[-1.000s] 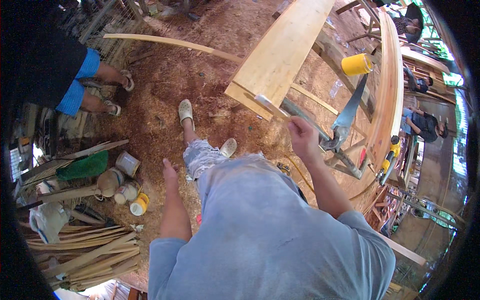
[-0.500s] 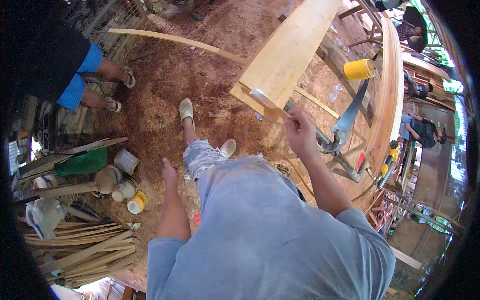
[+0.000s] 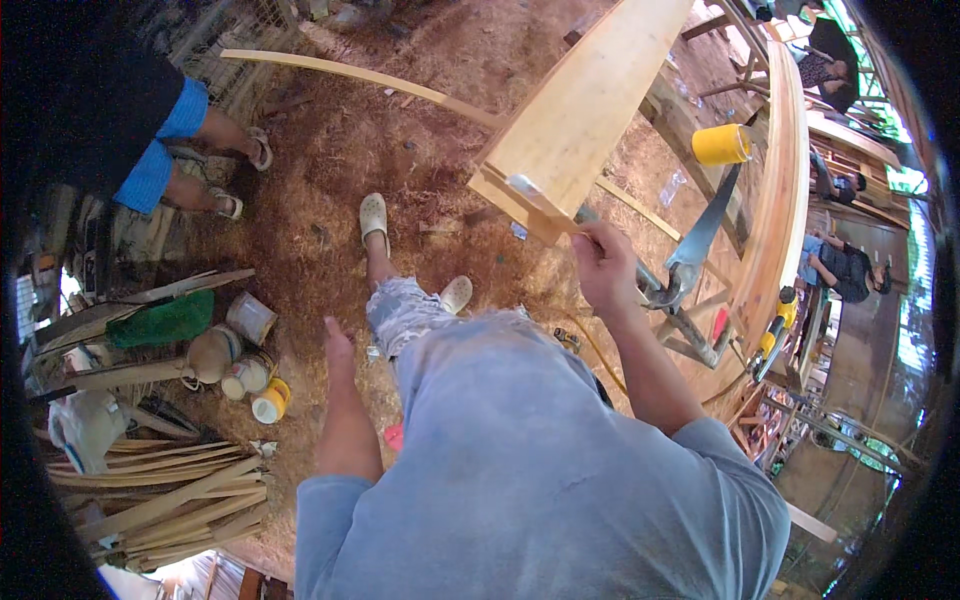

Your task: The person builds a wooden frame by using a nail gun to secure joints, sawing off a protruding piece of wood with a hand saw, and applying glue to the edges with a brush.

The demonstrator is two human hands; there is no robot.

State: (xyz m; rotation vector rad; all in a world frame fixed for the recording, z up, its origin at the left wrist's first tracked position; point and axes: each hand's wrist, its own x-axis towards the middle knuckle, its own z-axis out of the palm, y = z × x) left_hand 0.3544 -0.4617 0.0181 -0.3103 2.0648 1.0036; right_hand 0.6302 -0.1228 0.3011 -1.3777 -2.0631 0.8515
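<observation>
A wide pale wooden board [image 3: 590, 110] runs away from me at the upper middle, with layered wood and a small whitish patch at its near end. My right hand [image 3: 607, 268] pinches the right corner of that end between thumb and fingers. Just right of this hand, a handsaw [image 3: 700, 235] with a long bluish blade rests on a metal pipe frame [image 3: 690, 330]. My left hand [image 3: 340, 340] hangs loose at my side over the floor, holding nothing, its fingers seen nearly end-on.
A yellow container [image 3: 722, 145] stands on the bench beams beyond the saw. Long planks [image 3: 785, 190] curve along the right. Buckets [image 3: 250, 318] and stacked wood strips [image 3: 190, 500] lie at the left. A person in blue shorts [image 3: 150, 175] stands at upper left; other people sit far right.
The board's near end sits slightly lower and to the right in view. My right hand stays at its corner; my left hand has hardly moved.
</observation>
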